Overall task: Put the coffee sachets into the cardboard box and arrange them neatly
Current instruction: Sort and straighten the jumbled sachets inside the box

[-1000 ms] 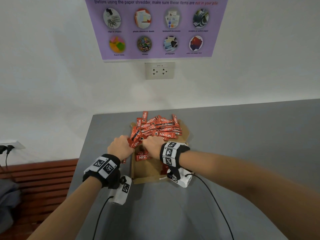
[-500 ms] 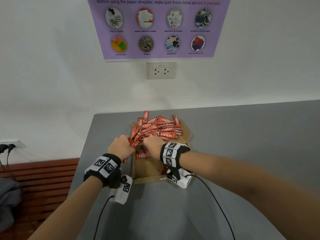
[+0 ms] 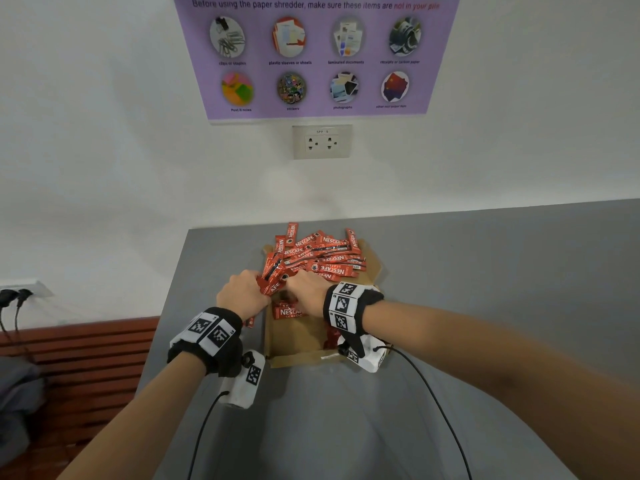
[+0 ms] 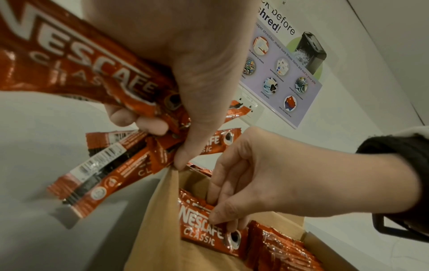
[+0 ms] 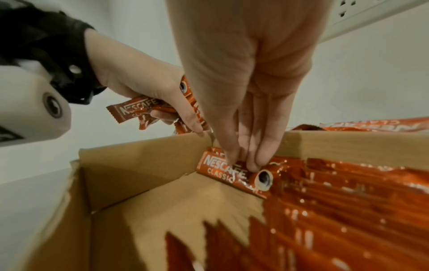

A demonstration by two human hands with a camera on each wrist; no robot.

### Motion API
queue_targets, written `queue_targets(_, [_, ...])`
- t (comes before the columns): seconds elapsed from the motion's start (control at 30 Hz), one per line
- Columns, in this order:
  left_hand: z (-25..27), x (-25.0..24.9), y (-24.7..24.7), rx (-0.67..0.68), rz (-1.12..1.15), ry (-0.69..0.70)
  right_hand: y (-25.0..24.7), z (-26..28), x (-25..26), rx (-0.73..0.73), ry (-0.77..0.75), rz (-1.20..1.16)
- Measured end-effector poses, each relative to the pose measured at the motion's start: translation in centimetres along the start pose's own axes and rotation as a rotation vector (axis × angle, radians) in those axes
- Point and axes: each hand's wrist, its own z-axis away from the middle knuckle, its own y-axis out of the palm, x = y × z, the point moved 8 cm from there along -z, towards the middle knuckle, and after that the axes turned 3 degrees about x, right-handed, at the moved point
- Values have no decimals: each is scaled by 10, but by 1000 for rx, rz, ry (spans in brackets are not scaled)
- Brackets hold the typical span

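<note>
An open cardboard box (image 3: 301,341) lies on the grey table (image 3: 485,306). A loose pile of red coffee sachets (image 3: 322,254) covers its far end. My left hand (image 3: 242,296) grips a bundle of sachets (image 3: 272,277) over the box's left wall (image 4: 157,220); the bundle (image 4: 81,60) fans out of the fist. My right hand (image 3: 306,289) reaches down into the box and pinches one sachet (image 5: 220,170) between thumb and fingers (image 4: 216,207). That sachet stands on its edge beside a packed row of sachets (image 5: 336,210).
A wall outlet (image 3: 322,142) and a purple poster (image 3: 315,53) hang behind the table. A wooden bench (image 3: 79,358) lies beyond the table's left edge. Black cables trail from both wrist cameras over the near table.
Both hands stay almost where they were at the box's left part. Only the view has shifted slightly.
</note>
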Motion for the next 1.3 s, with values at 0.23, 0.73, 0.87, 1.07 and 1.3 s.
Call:
queue_targets(0.23, [1, -1, -1, 7, 19, 5, -3, 1, -3, -11, 6, -23])
queue_targets(0.73, [23, -41, -26, -2, 258, 136, -61, 37, -18, -444, -26, -596])
queue_targets(0.87, [26, -42, -23, 53, 428, 117, -65, 49, -36, -577, 79, -782])
queue_targets(1.07, [32, -38, -14, 31, 496, 139, -57, 54, -35, -525, 62, -976])
queue_targets(1.3, [36, -39, -26, -18, 498, 117, -70, 58, -39, -689, 79, -936])
